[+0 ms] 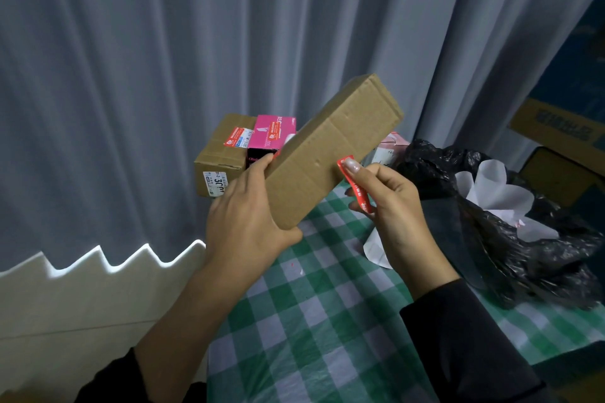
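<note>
Cardboard box (334, 150) held slantwise over a green-checked tablecloth (311, 321).
Near end gripped by the left hand (242, 222), fingers wrapped round its edge; red label strip (358, 186) pinched under the right hand's (389, 203) thumb, touching the box face. Right of that hand, black bag (523, 239); beyond the left, pink box (270, 134) against a brown carton (219, 157).
</note>
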